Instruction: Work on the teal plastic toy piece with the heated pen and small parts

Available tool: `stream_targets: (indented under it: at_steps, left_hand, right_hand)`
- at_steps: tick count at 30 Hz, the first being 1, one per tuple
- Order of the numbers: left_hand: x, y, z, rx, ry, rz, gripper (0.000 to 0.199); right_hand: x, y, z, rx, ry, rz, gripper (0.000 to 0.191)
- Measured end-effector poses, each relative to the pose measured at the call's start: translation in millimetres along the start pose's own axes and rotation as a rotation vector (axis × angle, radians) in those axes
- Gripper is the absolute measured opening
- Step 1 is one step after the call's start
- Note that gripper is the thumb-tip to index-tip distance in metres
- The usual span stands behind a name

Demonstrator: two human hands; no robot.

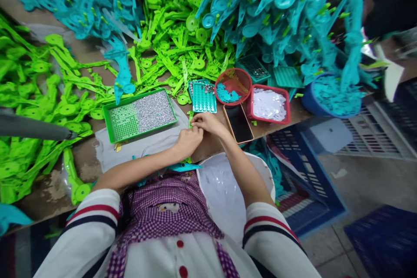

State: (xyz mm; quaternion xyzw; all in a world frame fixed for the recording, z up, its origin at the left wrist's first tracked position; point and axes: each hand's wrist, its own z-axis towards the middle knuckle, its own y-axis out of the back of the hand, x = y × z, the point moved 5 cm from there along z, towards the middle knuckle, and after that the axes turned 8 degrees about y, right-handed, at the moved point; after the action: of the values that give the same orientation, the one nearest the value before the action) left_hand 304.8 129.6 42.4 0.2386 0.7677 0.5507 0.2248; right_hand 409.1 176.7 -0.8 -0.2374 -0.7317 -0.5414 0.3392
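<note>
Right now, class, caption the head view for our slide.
Left hand and right hand meet at a green piece, between tray and phone.

"What does the bench (52,186) look like?"
"Brown, with a worn, paler patch toward half past eight."
"And the floor (358,186)?"
"Grey, seen around four o'clock, with joint lines lower down. A dark blue crate (384,239) shows there too, and a pale slatted crate (371,154) at three."
"The light?"
"Soft and fairly even, though the area at two o'clock is dark."
</note>
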Motion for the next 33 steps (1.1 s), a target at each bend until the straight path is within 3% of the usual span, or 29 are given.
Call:
stream_targets:
  at_steps: [4, 8, 12, 16, 20, 28, 33]
  left_hand:
    - [-6.6, -12.6, -7.1, -0.006, -0.038, 0.014, 0.034]
    - [20.9, -24.4, -25.0, -0.049, -0.064, -0.101, 0.028]
    - [56.3, -33.7, -33.2, -0.017, -0.048, -0.425, 0.037]
    - [75.6, -34.8, -27.7, 0.032, 0.087, -0.823, 0.019]
    - [72.7, -36.0, -21.8, 0.126, 0.165, -0.999, 0.014]
    - [68.0, -42.5, -9.4, 0.220, 0.296, -1.021, 0.023]
    - [67.9, -43.1, -6.4, 0.269, 0.295, -1.087, 0.026]
  right_hand:
    - [-2.3, -1.9, -0.4, -0.013, -0.012, 0.040, 0.018]
    - [-2.3, -1.6, -2.3, -0.032, -0.025, 0.042, 0.019]
    - [-0.4, -0.8, -2.9, -0.032, -0.021, 0.041, 0.019]
    - [3.3, 0.9, -4.2, -0.036, -0.027, 0.029, 0.019]
    - [6.4, 2.3, -6.5, -0.045, -0.053, -0.012, 0.017]
    - [7.2, 2.6, -6.9, -0.031, -0.061, -0.030, 0.019]
    - [7.7, 3.1, -7.0, -0.031, -0.065, -0.026, 0.019]
